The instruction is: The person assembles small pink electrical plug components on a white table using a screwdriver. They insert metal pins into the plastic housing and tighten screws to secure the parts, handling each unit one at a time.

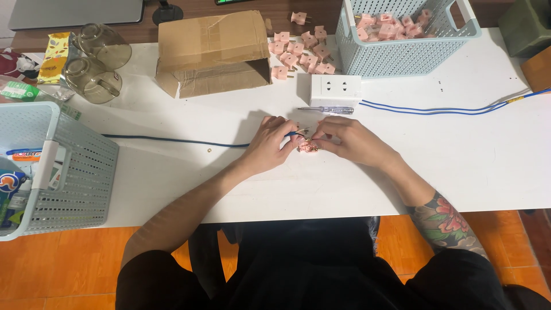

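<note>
Near the middle of the white worktop (459, 166), both hands pinch a small pink plug (309, 147), opened so that brass parts glint inside. The left hand (270, 143) grips the blue cable (172, 140) where it meets the plug, fingers clenched around it; the right hand (350, 139) clasps the plug's other side with its fingertips. A screwdriver (326, 109) lies just beyond, before a white socket block (336, 90) toward the far edge.
</note>
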